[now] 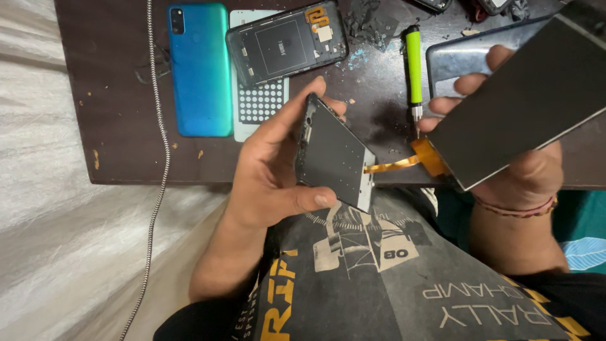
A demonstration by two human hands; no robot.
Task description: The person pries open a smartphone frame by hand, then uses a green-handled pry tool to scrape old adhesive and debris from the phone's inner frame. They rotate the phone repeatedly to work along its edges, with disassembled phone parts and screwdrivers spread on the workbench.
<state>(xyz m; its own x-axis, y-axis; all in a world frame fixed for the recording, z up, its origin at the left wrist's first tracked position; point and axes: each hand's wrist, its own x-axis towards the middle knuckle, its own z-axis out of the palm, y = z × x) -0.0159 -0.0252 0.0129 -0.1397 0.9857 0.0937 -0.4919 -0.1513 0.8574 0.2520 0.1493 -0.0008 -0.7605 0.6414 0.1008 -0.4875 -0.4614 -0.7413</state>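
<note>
My left hand (271, 167) grips a dark phone frame (334, 155) by its edges, thumb along the bottom, fingers over the top. My right hand (511, 170) holds a large black display panel (524, 104) tilted up at the right. A thin orange flex cable (404, 163) runs from the panel's lower corner to the frame, linking the two. Both parts hover over the near edge of a dark brown table (120, 126), above my lap.
On the table lie a teal phone back cover (200, 69), a white perforated sheet (261, 101), an opened black phone body (287, 44), a green-handled screwdriver (413, 63) and a grey phone cover (461, 60). A braided cable (161, 145) hangs off the left side over white cloth.
</note>
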